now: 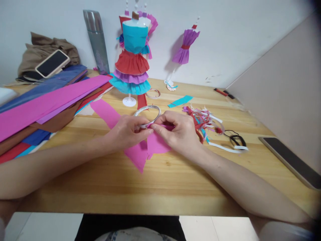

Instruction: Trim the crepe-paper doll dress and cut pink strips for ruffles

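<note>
My left hand (125,132) and my right hand (179,130) meet over the middle of the table, both closed in pinches. The fingers of both hold the upper edge of a pink crepe paper piece (156,144), which hangs below my right hand. A roll of tape (159,110) stands up just behind my fingertips, touching those of my left hand. Under my left hand lies a longer pink paper strip (106,112), slanting across the wood. Behind the hands stands a small dress form (135,38) in a tiered paper dress of turquoise, red and purple.
Stacked coloured paper strips (50,103) fill the left side. A bottle (96,43), a phone (52,63) and a purple-dressed form (186,47) stand or lie at the back. Paper scraps (200,118), a black cord loop (239,142) and a dark flat device (288,159) are on the right.
</note>
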Motion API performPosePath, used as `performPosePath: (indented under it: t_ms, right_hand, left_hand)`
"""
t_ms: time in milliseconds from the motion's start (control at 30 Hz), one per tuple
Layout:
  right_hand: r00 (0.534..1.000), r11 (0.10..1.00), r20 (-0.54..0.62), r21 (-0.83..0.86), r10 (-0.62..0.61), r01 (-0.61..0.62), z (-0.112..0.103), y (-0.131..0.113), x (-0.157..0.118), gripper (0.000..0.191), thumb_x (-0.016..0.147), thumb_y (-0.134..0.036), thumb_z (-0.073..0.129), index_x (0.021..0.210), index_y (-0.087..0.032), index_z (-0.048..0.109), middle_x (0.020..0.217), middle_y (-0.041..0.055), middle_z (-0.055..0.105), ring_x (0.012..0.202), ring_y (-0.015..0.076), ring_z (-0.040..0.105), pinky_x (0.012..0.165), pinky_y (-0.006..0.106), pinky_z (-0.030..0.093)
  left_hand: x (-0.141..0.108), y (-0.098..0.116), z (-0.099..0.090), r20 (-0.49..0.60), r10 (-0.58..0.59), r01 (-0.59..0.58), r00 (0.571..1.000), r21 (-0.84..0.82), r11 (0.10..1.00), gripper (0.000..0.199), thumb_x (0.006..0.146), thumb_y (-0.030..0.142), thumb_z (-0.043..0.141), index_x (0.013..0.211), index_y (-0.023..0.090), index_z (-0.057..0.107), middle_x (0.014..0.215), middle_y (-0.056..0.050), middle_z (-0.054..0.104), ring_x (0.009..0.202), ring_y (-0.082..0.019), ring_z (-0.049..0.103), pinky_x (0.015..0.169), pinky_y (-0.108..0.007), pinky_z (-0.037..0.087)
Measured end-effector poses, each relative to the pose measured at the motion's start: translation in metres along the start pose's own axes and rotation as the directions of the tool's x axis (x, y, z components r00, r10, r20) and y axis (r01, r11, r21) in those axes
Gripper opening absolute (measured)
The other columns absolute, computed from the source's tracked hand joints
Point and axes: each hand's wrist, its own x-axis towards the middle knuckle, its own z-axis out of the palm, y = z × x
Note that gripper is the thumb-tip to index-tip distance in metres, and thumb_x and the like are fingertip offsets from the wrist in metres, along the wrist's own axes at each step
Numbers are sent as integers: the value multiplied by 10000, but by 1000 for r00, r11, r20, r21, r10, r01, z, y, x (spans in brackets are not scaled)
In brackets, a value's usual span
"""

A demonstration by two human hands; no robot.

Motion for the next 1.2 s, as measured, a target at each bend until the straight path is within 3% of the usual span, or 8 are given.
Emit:
performPosePath:
  t_ms: [167, 333, 500, 633, 767, 967, 1100, 1200]
  right_hand:
    - [999, 999, 32, 20, 29, -30, -1, -1, 0, 193, 896, -239, 649, 709, -190, 648, 678, 13, 682, 603, 136, 575, 612, 282, 440]
    - [997, 1000, 72, -17, 6, -5, -3, 0, 1, 179, 903, -235, 653, 729, -193, 656, 677, 11, 681, 608, 139, 583, 615, 280, 436]
    - [988, 979, 86, -146, -127, 139, -7, 2, 3, 121, 895, -166, 602, 787, -197, 650, 740, 47, 692, 659, 172, 615, 629, 300, 439]
    - [985, 936, 75, -308, -153, 169, -16, 6, 6, 107, 838, -129, 590, 787, -215, 630, 743, 64, 687, 665, 203, 613, 612, 324, 424]
    - [985, 924, 133, -350, -113, 154, -26, 9, 12, 184, 785, -65, 540, 811, -200, 663, 765, 76, 712, 689, 218, 638, 622, 330, 444]
    - [971, 962, 238, -259, -19, 82, -48, 19, 24, 376, 669, 16, 487, 848, -181, 753, 824, 55, 770, 714, 210, 676, 659, 323, 487]
    - [914, 987, 384, -138, 131, -83, -69, 32, 29, 351, 728, -23, 509, 903, -181, 770, 812, 49, 772, 692, 203, 682, 611, 311, 498]
    - [927, 971, 341, -223, 157, -83, -74, 33, 29, 302, 779, -51, 545, 922, -181, 778, 894, 83, 791, 758, 230, 707, 650, 333, 526]
  left_hand:
    - [2, -6, -1, 21, 28, -27, 999, -60, 998, 268, 852, 364, 530, 678, 166, 578, 607, 24, 434, 608, -103, 395, 523, -220, 297]
    - [3, -7, -2, -15, 70, -71, 997, -70, 995, 315, 881, 341, 520, 616, 172, 539, 566, 26, 438, 581, -95, 384, 505, -220, 281]
    - [2, -2, -5, -49, 53, -56, 997, -61, 997, 261, 885, 271, 527, 664, 165, 617, 546, 28, 500, 561, -89, 419, 501, -207, 298]
    - [2, 2, -8, -88, 37, -39, 995, -23, 999, 306, 873, 225, 517, 579, 158, 568, 553, 24, 519, 542, -73, 429, 489, -193, 297]
    - [3, 3, -9, -86, 17, -19, 996, -20, 1000, 308, 863, 216, 512, 570, 159, 585, 515, 36, 504, 495, -61, 409, 458, -182, 275]
    - [6, 3, -10, -82, -64, 57, 995, -83, 995, 259, 834, 210, 521, 578, 177, 506, 444, 67, 430, 433, -59, 383, 418, -174, 264]
    - [8, 6, -12, -17, -170, 165, 985, -183, 969, 263, 844, 195, 514, 581, 177, 519, 400, 77, 411, 370, -55, 369, 379, -165, 253]
    - [9, 7, -12, 27, -212, 213, 977, -217, 953, 263, 841, 173, 532, 579, 172, 519, 386, 75, 421, 346, -47, 363, 367, -155, 239]
